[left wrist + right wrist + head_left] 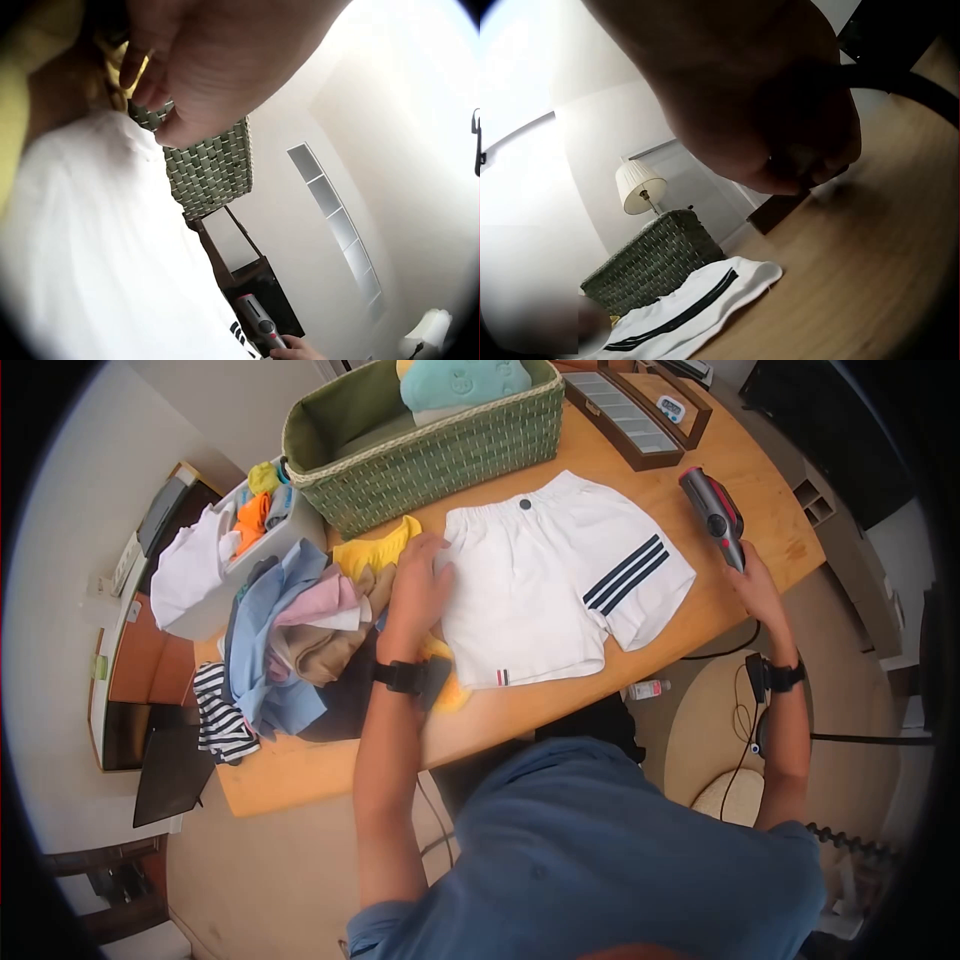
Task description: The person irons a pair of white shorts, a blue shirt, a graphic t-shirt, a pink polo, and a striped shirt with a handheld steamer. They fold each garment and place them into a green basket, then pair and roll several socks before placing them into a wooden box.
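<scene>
White shorts [535,575] with dark stripes on one leg lie spread flat on the wooden table. My left hand [420,590] is at their left edge, with its fingers loosely bent beside the white cloth; in the left wrist view these fingers [154,86] hold nothing visible. A heap of clothes [310,620], blue, pink, brown and yellow, lies just left of that hand. To the right of the shorts, my right hand [757,595] grips the handle of a grey-and-red handheld garment steamer [716,515]. Its black cord [900,79] trails from the handle.
A green woven basket [430,470] stands at the back, next to a compartmented brown box [630,425]. A light bin [250,575] filled with clothes sits at the left. Striped cloth [222,715] hangs at the table's left edge. A small bottle [648,689] shows below the front edge.
</scene>
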### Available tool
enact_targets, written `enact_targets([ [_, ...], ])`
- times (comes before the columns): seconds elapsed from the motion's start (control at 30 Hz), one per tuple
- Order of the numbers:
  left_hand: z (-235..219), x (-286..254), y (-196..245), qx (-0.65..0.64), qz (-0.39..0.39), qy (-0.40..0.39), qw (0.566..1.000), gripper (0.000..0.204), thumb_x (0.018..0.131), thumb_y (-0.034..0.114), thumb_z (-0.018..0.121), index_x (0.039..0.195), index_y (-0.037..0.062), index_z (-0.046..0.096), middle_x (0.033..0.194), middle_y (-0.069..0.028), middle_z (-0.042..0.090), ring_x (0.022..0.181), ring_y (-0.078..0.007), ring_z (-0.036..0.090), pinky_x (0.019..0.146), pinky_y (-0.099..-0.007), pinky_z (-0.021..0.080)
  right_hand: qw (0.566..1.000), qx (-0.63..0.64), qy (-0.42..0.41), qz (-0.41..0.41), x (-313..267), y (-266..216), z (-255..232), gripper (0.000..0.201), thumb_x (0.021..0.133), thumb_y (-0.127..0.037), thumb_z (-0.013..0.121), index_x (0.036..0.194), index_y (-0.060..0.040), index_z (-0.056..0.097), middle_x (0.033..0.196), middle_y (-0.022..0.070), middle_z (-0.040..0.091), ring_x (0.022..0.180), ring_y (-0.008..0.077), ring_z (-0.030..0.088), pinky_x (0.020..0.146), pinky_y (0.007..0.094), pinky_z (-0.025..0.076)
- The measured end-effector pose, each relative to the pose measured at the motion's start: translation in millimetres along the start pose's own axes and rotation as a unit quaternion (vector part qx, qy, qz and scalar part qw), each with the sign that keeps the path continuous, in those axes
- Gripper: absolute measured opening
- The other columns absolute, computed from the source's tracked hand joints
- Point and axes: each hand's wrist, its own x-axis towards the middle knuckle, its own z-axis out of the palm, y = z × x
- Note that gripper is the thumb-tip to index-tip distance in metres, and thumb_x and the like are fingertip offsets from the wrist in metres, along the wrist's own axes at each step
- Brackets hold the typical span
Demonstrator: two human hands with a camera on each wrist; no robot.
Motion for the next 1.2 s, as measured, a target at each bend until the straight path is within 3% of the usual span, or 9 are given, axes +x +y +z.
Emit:
enact_targets([
  [0.17,-5.9,-1.6,20.0,0.118,-0.109,-0.048,0.986,0.042,0.082,0.017,0.069,0.118,-0.0022,0.061,0.098,-0.0180,0.065,0.091,-0.0336,0.063,0.081,-0.0398,0.050,0.985,-0.135,0.103,-0.007,33.3,39.6,27.7,0.048,0.088,-0.012,0.056,0.132,0.0050,0.044,0.104,0.0311,0.061,0.094,0.0486,0.060,0.085,0.0499,0.049],
  [0.27,2.0,-7.1,18.0,0.187,-0.053,-0.006,0.981,0.044,0.082,0.020,0.070,0.119,-0.0008,0.061,0.095,-0.0181,0.064,0.087,-0.0311,0.063,0.077,-0.0392,0.050,0.983,-0.159,0.090,0.018,38.7,34.6,30.3,0.054,0.088,-0.015,0.059,0.134,0.0066,0.042,0.107,0.0285,0.062,0.099,0.0451,0.061,0.089,0.0496,0.048],
  [0.37,-4.9,1.0,30.1,0.068,-0.172,-0.108,0.977,0.041,0.082,0.016,0.069,0.120,0.0005,0.060,0.093,-0.0170,0.064,0.089,-0.0300,0.064,0.077,-0.0373,0.050,0.944,-0.276,0.166,-0.074,31.9,13.5,22.6,0.056,0.087,-0.017,0.064,0.134,0.0066,0.044,0.113,0.0263,0.062,0.105,0.0441,0.060,0.092,0.0462,0.048],
  [0.5,-3.3,6.7,58.7,-0.047,-0.060,-0.082,0.994,0.032,0.084,0.009,0.067,0.115,0.0021,0.061,0.096,-0.0147,0.063,0.091,-0.0296,0.063,0.078,-0.0372,0.050,0.990,0.080,-0.009,-0.114,22.8,-64.6,24.2,0.049,0.094,-0.023,0.063,0.132,0.0044,0.048,0.122,0.0180,0.062,0.109,0.0305,0.062,0.093,0.0359,0.050],
  [0.67,15.5,16.9,136.1,-0.167,0.150,-0.112,0.968,0.023,0.086,0.005,0.065,0.109,0.0036,0.063,0.100,-0.0131,0.062,0.092,-0.0288,0.062,0.083,-0.0380,0.050,0.760,0.564,-0.322,0.013,8.0,-165.1,80.4,0.042,0.100,-0.029,0.059,0.130,-0.0002,0.053,0.111,0.0073,0.065,0.101,0.0138,0.063,0.085,0.0279,0.051],
  [0.77,23.6,10.4,161.8,-0.129,0.220,-0.127,0.959,0.019,0.088,0.006,0.065,0.107,0.0036,0.064,0.099,-0.0137,0.062,0.094,-0.0299,0.062,0.086,-0.0373,0.049,0.731,0.565,-0.383,0.022,15.2,-195.8,106.0,0.035,0.098,-0.023,0.059,0.125,0.0002,0.056,0.109,0.0057,0.066,0.098,0.0108,0.063,0.084,0.0266,0.051],
  [0.9,7.1,1.8,143.5,-0.238,0.112,-0.170,0.950,0.024,0.086,0.007,0.069,0.109,0.0027,0.064,0.111,-0.0119,0.063,0.105,-0.0265,0.061,0.093,-0.0359,0.048,0.769,0.534,-0.349,-0.043,18.2,-203.0,111.5,0.032,0.091,-0.006,0.058,0.122,0.0006,0.058,0.109,0.0046,0.066,0.096,0.0098,0.064,0.084,0.0264,0.052],
  [1.07,-34.0,17.2,120.7,-0.232,0.005,-0.024,0.972,0.053,0.079,0.016,0.079,0.125,0.0007,0.058,0.129,-0.0106,0.058,0.125,-0.0217,0.053,0.109,-0.0356,0.039,0.786,0.493,-0.357,-0.111,6.2,-210.4,49.5,0.042,0.087,0.000,0.062,0.129,0.0002,0.056,0.115,0.0036,0.066,0.102,0.0089,0.062,0.090,0.0261,0.050],
  [1.2,-28.6,19.7,108.3,-0.172,0.087,-0.118,0.974,0.061,0.076,0.019,0.082,0.129,0.0012,0.056,0.126,-0.0104,0.058,0.127,-0.0223,0.051,0.111,-0.0364,0.036,0.780,0.495,-0.345,-0.166,-8.5,-214.5,-11.4,0.050,0.081,0.001,0.068,0.130,0.0008,0.056,0.116,0.0031,0.066,0.104,0.0103,0.062,0.092,0.0281,0.049],
])
